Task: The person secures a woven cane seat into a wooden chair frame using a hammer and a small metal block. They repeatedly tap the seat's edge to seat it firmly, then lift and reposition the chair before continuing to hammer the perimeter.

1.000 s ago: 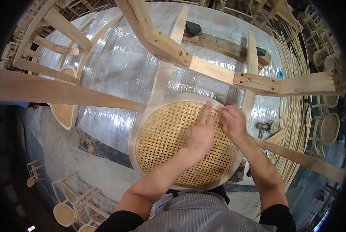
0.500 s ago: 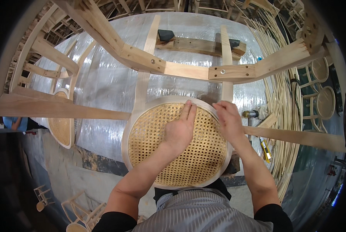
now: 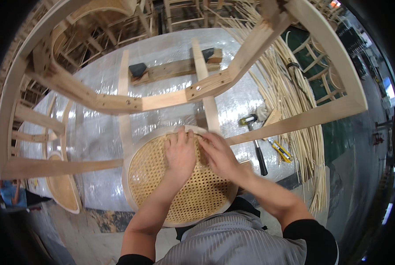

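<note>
A round woven cane seat panel (image 3: 193, 198) in a pale wooden rim (image 3: 130, 190) lies in front of me, part of a wooden chair frame (image 3: 164, 101). My left hand (image 3: 180, 154) rests on the cane near the far rim, its fingers stretched forward and nothing seen in them. Beside it my right hand (image 3: 221, 157) has its fingers bent together at the inner edge of the far rim. A thin dark line shows at those fingertips; whether it is a strip in their grip or a groove I cannot tell.
Right of the seat lie a hammer (image 3: 258, 148) and a yellow utility knife (image 3: 280, 150). Farther right is a long bundle of thin cane strips (image 3: 290, 97). A wooden block (image 3: 175, 70) sits on the plastic-covered table (image 3: 96, 132). Another cane-seated chair (image 3: 63, 185) stands left.
My view has turned, shifting the chair leftward. My left hand has gone from two extended fingers to several laid along the far rim. The right hand has come closer to it.
</note>
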